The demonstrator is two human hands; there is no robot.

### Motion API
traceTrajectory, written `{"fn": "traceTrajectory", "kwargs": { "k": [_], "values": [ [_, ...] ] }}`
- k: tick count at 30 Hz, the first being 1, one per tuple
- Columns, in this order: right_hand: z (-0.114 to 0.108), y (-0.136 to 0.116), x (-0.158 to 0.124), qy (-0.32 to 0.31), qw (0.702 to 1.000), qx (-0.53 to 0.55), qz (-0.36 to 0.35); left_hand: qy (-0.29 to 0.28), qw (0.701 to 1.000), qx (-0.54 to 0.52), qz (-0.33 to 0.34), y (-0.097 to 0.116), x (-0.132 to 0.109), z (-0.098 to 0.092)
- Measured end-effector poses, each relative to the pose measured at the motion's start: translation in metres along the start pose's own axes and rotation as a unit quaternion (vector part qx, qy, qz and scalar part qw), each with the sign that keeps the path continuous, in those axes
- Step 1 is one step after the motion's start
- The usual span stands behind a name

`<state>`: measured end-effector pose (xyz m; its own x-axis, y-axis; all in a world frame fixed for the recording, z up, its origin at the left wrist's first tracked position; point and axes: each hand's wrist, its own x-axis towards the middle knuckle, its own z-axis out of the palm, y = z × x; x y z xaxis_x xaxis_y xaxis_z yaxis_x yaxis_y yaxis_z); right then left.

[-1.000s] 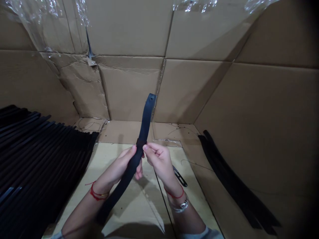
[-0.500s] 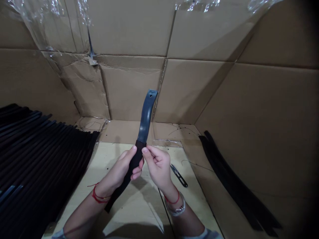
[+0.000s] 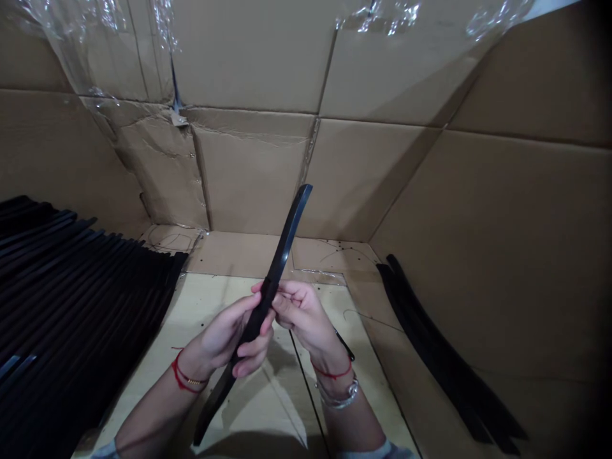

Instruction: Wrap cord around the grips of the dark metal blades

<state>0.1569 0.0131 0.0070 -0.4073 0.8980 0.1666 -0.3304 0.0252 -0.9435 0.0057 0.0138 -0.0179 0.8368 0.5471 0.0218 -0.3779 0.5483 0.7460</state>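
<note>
A long curved black strip (image 3: 285, 241), with a glossy bare upper end and a dark fabric-like sleeve (image 3: 251, 328) over its lower part, is held up in front of me, tilted to the right and seen edge-on. My left hand (image 3: 239, 331) wraps round the sleeved part. With thumb and fingers, my right hand (image 3: 299, 312) pinches the strip near the sleeve's upper edge. Partly hidden behind my right wrist lies a small black thread snipper (image 3: 345, 346) on the pale board (image 3: 315, 382).
A large stack of similar black strips (image 3: 95, 312) fills the left side. Several more strips (image 3: 440, 350) lie along the right cardboard wall (image 3: 535, 268). Taped cardboard (image 3: 253, 172) stands at the back, with loose threads (image 3: 167, 239) along its foot.
The strip has been turned from its broad face to its edge, its top leaning further right. Both hands shifted slightly with it. My right wrist now covers much of the snipper.
</note>
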Motion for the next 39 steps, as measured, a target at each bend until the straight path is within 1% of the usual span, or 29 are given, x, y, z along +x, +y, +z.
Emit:
{"fn": "traceTrajectory", "kwargs": {
  "k": [1, 2, 3, 4, 5, 6, 8, 9, 10, 11, 12, 13, 14, 18, 20, 22, 24, 26, 28, 30, 31, 32, 33, 34, 35, 36, 38, 39],
  "values": [
    [0.0, 0.001, 0.0, 0.022, 1.0, -0.003, -0.009, 0.019, 0.999, 0.033, 0.002, 0.001, 0.0, 0.001],
    [0.001, 0.001, 0.001, 0.047, 0.999, -0.008, -0.019, 0.058, 0.995, 0.081, 0.016, 0.003, 0.001, 0.002],
    [0.001, 0.002, 0.001, 0.068, 0.997, -0.014, -0.029, 0.112, 0.983, 0.141, 0.044, 0.004, 0.001, 0.005],
    [0.002, 0.002, 0.002, 0.08, 0.996, -0.019, -0.036, 0.174, 0.958, 0.213, 0.08, 0.004, 0.001, 0.008],
    [0.003, 0.002, 0.003, 0.085, 0.995, -0.023, -0.042, 0.233, 0.921, 0.291, 0.118, 0.004, 0.0, 0.01],
    [0.005, 0.002, 0.003, 0.086, 0.995, -0.025, -0.048, 0.28, 0.875, 0.367, 0.149, 0.003, 0.0, 0.013],
    [0.009, 0.001, 0.003, 0.096, 0.993, -0.028, -0.066, 0.332, 0.784, 0.491, 0.185, 0.0, 0.001, 0.015],
    [0.012, 0.0, 0.003, 0.106, 0.991, -0.032, -0.072, 0.344, 0.747, 0.534, 0.195, -0.003, 0.001, 0.015],
    [0.014, 0.0, 0.002, 0.116, 0.989, -0.039, -0.077, 0.352, 0.719, 0.563, 0.203, -0.004, 0.002, 0.015],
    [0.016, -0.001, 0.001, 0.123, 0.988, -0.05, -0.08, 0.359, 0.701, 0.579, 0.211, -0.006, 0.002, 0.014],
    [0.018, 0.0, 0.0, 0.125, 0.987, -0.063, -0.081, 0.364, 0.693, 0.583, 0.218, -0.007, 0.003, 0.014],
    [0.019, 0.0, -0.001, 0.122, 0.986, -0.074, -0.082, 0.364, 0.697, 0.576, 0.222, -0.007, 0.003, 0.014],
    [0.02, 0.001, -0.002, 0.115, 0.986, -0.082, -0.084, 0.361, 0.713, 0.558, 0.225, -0.007, 0.003, 0.015],
    [0.021, 0.007, -0.003, 0.085, 0.989, -0.072, -0.098, 0.336, 0.814, 0.422, 0.218, -0.001, 0.0, 0.022],
    [0.02, 0.009, -0.002, 0.095, 0.986, -0.081, -0.11, 0.315, 0.862, 0.341, 0.204, 0.002, -0.002, 0.025],
    [0.018, 0.01, -0.001, 0.117, 0.978, -0.103, -0.139, 0.285, 0.903, 0.257, 0.192, 0.003, -0.004, 0.025],
    [0.015, 0.011, 0.0, 0.117, 0.974, -0.11, -0.158, 0.246, 0.933, 0.183, 0.191, 0.003, -0.004, 0.021],
    [0.012, 0.011, 0.001, 0.085, 0.984, -0.079, -0.139, 0.192, 0.954, 0.127, 0.191, 0.001, -0.003, 0.014],
    [0.008, 0.009, -0.001, 0.035, 0.994, -0.031, -0.094, 0.114, 0.976, 0.077, 0.17, -0.001, -0.002, 0.005],
    [0.006, 0.005, -0.003, -0.008, 0.998, -0.005, -0.063, 0.008, 0.994, 0.022, 0.109, -0.002, 0.0, -0.004],
    [0.005, 0.002, -0.004, -0.015, 0.998, -0.008, -0.058, -0.039, 0.997, 0.001, 0.068, -0.002, 0.0, -0.008],
    [0.006, 0.0, -0.005, -0.008, 0.998, -0.018, -0.06, -0.069, 0.997, -0.005, 0.031, -0.002, 0.001, -0.01],
    [0.006, -0.002, -0.005, 0.014, 0.997, -0.031, -0.068, -0.073, 0.997, 0.011, 0.005, -0.002, 0.001, -0.01],
    [0.007, -0.003, -0.005, 0.049, 0.995, -0.042, -0.077, -0.05, 0.998, 0.05, 0.001, -0.001, 0.0, -0.009],
    [0.008, -0.003, -0.004, 0.089, 0.991, -0.049, -0.088, -0.003, 0.994, 0.104, 0.02, -0.001, 0.0, -0.006],
    [0.009, -0.003, -0.003, 0.127, 0.986, -0.054, -0.099, 0.058, 0.983, 0.167, 0.054, 0.0, 0.0, -0.002],
    [0.011, -0.001, 0.0, 0.173, 0.976, -0.065, -0.112, 0.182, 0.935, 0.276, 0.125, -0.001, 0.0, 0.007],
    [0.011, -0.001, 0.001, 0.18, 0.974, -0.071, -0.114, 0.229, 0.912, 0.309, 0.145, -0.001, 0.001, 0.011]
  ]
}}
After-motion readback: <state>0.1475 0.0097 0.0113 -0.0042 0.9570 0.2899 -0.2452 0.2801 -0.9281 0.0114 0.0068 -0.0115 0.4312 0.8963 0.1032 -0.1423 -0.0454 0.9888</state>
